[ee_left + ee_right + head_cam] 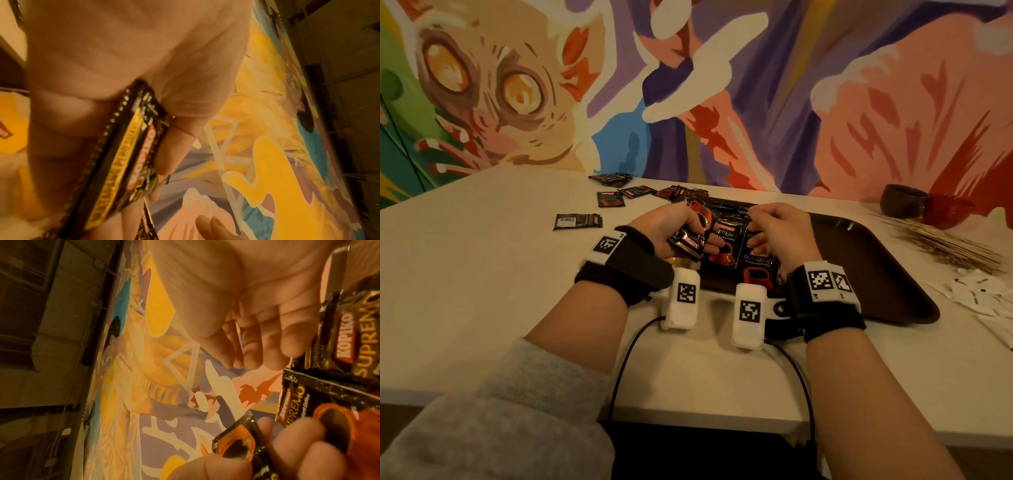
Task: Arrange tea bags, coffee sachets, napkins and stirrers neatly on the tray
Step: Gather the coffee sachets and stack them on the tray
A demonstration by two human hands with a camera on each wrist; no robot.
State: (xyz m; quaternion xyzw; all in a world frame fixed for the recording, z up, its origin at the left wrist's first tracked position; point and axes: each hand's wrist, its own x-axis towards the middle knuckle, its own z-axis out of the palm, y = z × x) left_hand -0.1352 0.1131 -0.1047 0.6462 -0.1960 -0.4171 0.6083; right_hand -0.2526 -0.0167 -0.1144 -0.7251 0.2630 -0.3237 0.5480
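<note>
Two hands work over the tray's (876,260) near-left corner, so I judge the coffee step is in hand. My left hand (671,228) grips a small stack of sachets (690,236), thumb on one face and fingers curled behind; the left wrist view shows the stack edge-on in that pinch. My right hand (779,228) hangs just beside it with fingers curled downward over the sachets already laid on the tray (726,246); I cannot tell whether it pinches one or only touches.

Several loose sachets (611,198) lie on the table (482,274) beyond the tray's far-left corner. Stirrers (945,243) and white packets (976,294) lie off the tray's right edge, untouched.

Next, as I see it: pass sachets across one at a time, lay them print-up and square, then fetch the strays.

Readable print: "KOPIKO" in red and "SUPREMO" in gold, with a red cup pictured. Smaller lines are too blurred.
</note>
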